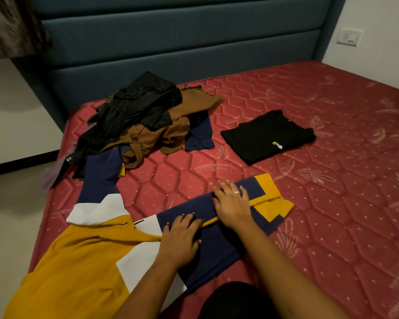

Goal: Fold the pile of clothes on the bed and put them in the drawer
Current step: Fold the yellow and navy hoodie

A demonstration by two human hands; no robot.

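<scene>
Colour-block shirt [97, 249]: yellow, white and navy panels; spread at the near left edge of the red quilted mattress [332, 203]; one side folded inward into a navy band ending in a yellow cuff; the other sleeve extends toward the pile.
Pile of clothes [143, 120]: unfolded, heaped near the far left corner; black garments on top, a brown shirt and a navy shirt beneath.
Black T-shirt [267, 137]: folded into a flat rectangle; yellow-and-white logo facing up; lies right of the pile, apart from it.
</scene>
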